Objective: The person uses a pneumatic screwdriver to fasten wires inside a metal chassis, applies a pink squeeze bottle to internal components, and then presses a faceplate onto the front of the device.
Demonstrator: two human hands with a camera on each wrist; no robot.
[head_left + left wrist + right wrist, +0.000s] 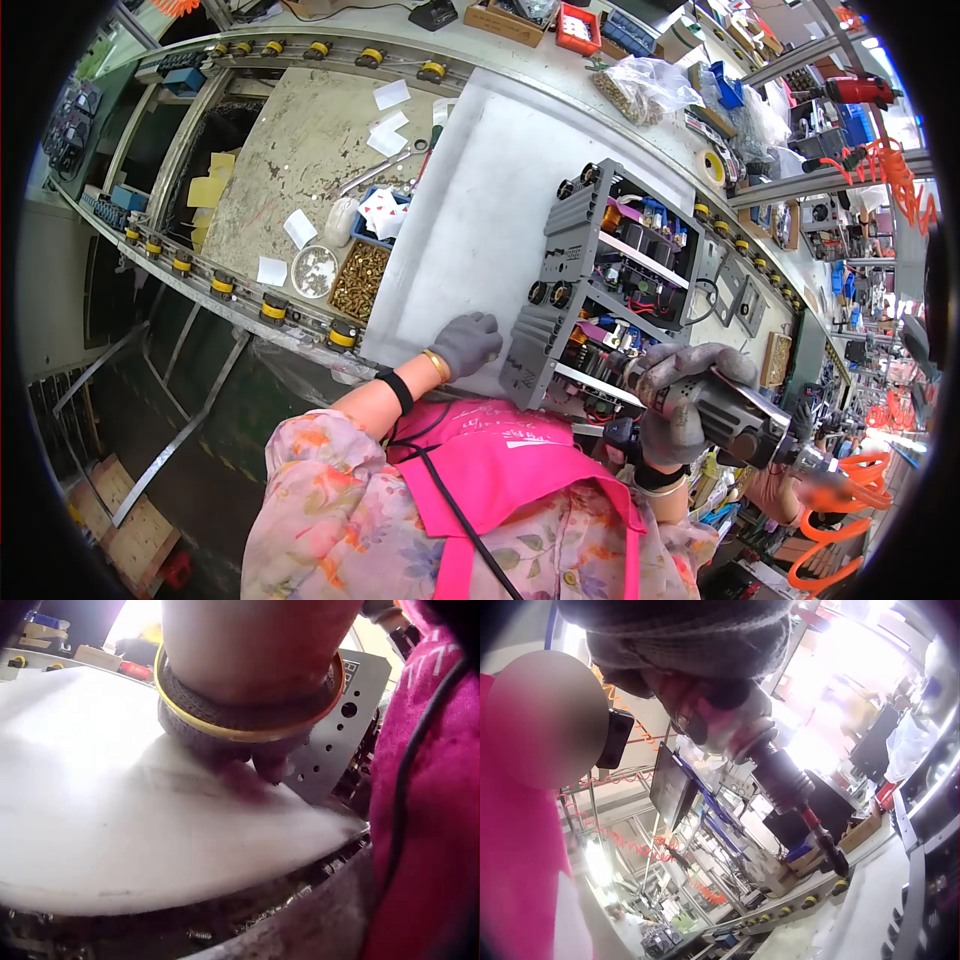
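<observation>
My right hand (676,430), in a grey glove, grips an air screwdriver (735,412) whose tail meets an orange coiled hose (850,490). In the right wrist view the tool's bit (826,851) points downward past the glove. The tool's front end overlaps the nearer of two open electronics units (600,345), which shows circuit boards inside a grey metal case. Behind it stands a second, similar unit (620,235). My gloved left hand (467,345) rests on the white work pad (480,200) beside the nearer unit, fingers loosely bent and holding nothing.
Left of the pad are a bin of brass-coloured screws (360,280), a round dish (315,272), a blue tray (382,215) and a wrench (380,170). Conveyor rollers (273,308) line the bench edge. A bag of parts (640,90) and a red bin (578,30) sit at the back.
</observation>
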